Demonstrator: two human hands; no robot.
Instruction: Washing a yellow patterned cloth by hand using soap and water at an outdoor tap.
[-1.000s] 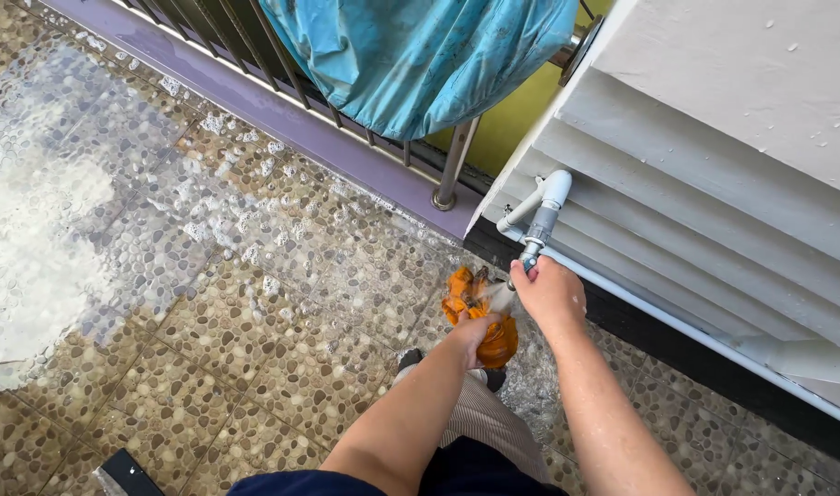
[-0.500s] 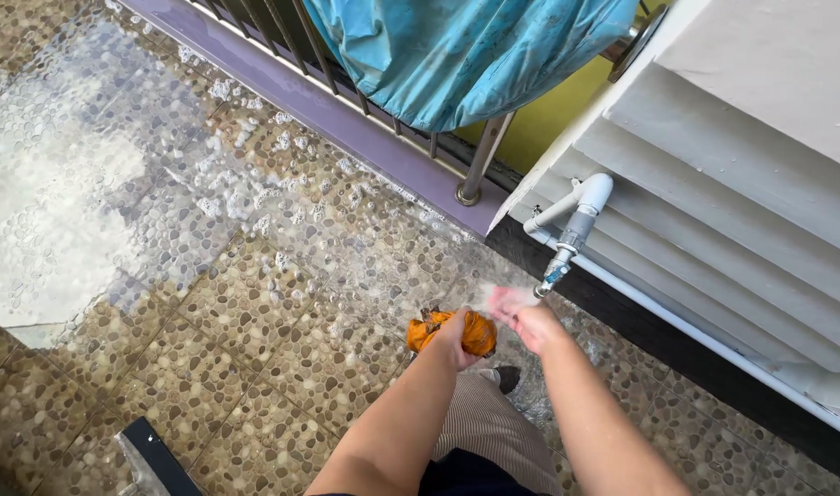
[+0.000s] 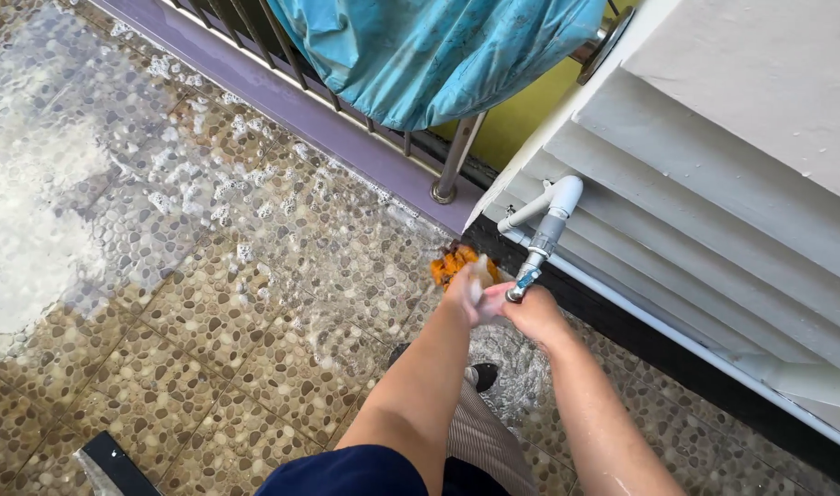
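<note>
My left hand (image 3: 464, 296) and my right hand (image 3: 530, 312) meet under a grey and white tap (image 3: 546, 234) on the wall. Their fingers touch in the running water and are blurred. An orange, crumpled thing (image 3: 449, 262) shows just behind my left hand, low by the floor. I cannot tell whether the hand grips it or it lies there. Water splashes on the pebble floor (image 3: 254, 303) below my hands, beside my dark shoe (image 3: 482, 375).
A purple kerb (image 3: 282, 101) with metal railing bars runs along the back. A teal cloth (image 3: 438, 50) hangs over the railing. White stepped wall ledges (image 3: 714, 211) fill the right. Foam patches cover the wet floor at left (image 3: 34, 211). A dark tool end (image 3: 112, 464) lies bottom left.
My right hand has come off the tap body and dropped below the spout. My left hand has risen to join it under the water. The view has shifted left and closer.
</note>
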